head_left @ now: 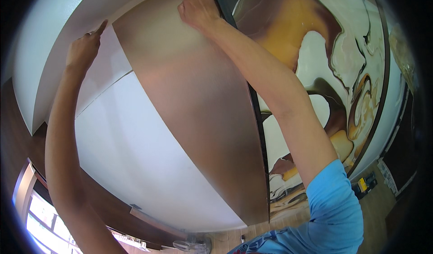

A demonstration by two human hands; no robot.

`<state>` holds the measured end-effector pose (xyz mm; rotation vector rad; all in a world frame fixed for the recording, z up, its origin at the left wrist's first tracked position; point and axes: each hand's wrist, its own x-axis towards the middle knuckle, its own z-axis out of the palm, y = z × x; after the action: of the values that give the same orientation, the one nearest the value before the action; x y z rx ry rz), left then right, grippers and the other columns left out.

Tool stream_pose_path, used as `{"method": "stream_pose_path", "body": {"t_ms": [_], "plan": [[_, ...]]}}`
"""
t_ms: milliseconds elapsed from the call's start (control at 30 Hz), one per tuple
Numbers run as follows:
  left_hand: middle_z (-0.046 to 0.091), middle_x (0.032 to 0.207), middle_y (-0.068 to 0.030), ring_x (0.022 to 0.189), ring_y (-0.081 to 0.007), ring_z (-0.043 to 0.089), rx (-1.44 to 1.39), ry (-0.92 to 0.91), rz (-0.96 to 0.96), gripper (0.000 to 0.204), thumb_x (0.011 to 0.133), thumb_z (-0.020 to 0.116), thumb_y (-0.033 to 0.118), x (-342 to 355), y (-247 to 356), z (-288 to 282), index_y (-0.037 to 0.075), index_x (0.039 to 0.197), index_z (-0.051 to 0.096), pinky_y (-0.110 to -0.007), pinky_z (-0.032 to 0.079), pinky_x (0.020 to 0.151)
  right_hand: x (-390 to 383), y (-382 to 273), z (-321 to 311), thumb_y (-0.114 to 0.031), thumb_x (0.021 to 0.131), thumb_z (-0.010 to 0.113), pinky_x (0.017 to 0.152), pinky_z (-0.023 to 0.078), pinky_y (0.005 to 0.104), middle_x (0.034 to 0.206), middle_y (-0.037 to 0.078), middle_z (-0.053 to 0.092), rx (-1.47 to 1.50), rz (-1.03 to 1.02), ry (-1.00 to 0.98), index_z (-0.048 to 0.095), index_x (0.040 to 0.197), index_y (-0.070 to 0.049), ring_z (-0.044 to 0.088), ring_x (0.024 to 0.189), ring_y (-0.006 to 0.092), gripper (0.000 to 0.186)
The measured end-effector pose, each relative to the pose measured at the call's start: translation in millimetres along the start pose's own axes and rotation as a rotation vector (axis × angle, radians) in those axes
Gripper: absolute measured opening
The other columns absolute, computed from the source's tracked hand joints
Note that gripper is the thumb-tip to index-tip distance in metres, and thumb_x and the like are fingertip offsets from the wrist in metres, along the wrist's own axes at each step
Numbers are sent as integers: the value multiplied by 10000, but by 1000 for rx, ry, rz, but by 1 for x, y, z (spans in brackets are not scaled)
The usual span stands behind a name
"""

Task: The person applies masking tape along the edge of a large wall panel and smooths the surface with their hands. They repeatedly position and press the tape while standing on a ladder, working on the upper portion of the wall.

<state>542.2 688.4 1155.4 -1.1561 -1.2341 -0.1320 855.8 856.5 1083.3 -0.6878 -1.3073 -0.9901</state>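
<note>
Both my arms reach up along a wall of tall panels. My right hand rests flat against the upper part of a brown, metallic-looking panel, beside its dark edge strip. Its fingertips are cut off by the top of the picture. My left hand is raised to the upper end of a white panel, just left of the brown one. One finger stretches out toward the panel's top edge, while the other fingers are curled and partly hidden. I see no object in either hand.
To the right stands a glossy panel with brown, amber and white swirls. A white soffit curves overhead at the left. Low down are a clear fan-like object, a yellow-and-black item on the wooden floor, and a bright window.
</note>
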Motion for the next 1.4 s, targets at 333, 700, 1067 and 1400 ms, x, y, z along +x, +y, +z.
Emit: {"method": "stream_pose_path", "body": {"t_ms": [333,700,1067,1400], "plan": [[736,1106,-139,871,-343,735,95,38,0,622,1063,486,147,-28,-9,-50,407,1605,324,-475,616,774,2,-2,-3,-229,952,548,1309,82,476,1674,345,87,42,56,-106,119,1562,183,72,1580,445,852],[723,997,-148,837,-334,723,161,-203,-53,575,1040,560,147,-61,-58,-10,293,1578,418,-470,601,769,4,-4,-7,-245,983,495,1311,39,477,1685,333,54,-53,60,-219,121,1565,183,26,1588,432,813],[731,979,-103,785,-266,701,-86,87,287,554,1055,577,218,-74,-58,-55,314,1577,417,-437,592,723,-46,-37,-50,-80,961,591,1162,367,475,1427,282,515,466,84,74,501,1450,35,472,1358,381,510],[714,903,-142,750,-300,702,-43,-151,394,438,1013,579,192,-48,32,-163,109,1442,548,-445,559,686,-207,-136,-161,-355,968,726,1050,464,383,1287,129,655,1428,425,-457,595,1277,2,611,1223,221,491]]}}
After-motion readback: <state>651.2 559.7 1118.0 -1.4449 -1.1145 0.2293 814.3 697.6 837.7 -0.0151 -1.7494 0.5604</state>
